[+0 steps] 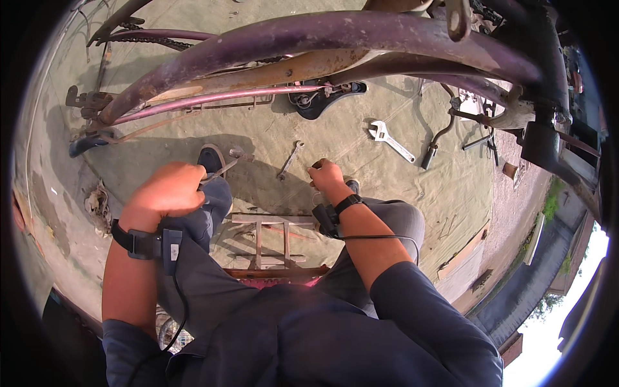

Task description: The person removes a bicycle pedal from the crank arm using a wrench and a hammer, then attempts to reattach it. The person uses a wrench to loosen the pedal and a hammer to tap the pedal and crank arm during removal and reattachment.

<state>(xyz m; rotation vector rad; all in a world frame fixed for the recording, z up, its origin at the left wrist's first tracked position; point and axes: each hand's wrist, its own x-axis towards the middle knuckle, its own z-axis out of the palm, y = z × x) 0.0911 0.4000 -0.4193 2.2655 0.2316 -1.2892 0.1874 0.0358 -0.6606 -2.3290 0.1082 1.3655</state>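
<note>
My left hand point(173, 188) is closed round the handle of a hammer point(221, 170), whose worn head points away to the right above my left shoe. My right hand point(327, 175) has its fingers curled together in front of my right knee. A small dark piece shows at those fingertips, too small to name. Between the hands, on the ground cloth, lies a small wrench point(291, 160). Farther right rests a silver adjustable wrench point(391, 140). A purple, rusty bicycle frame point(309, 35) stretches across the far side, beyond both hands.
A black bicycle saddle point(316, 106) and a bent metal crank-like bar point(440, 135) sit on the green cloth point(361, 174) under the frame. A wooden rack point(272, 240) lies between my legs. At the left is a crumpled rag point(98, 208). Wrist devices with cables are on both arms.
</note>
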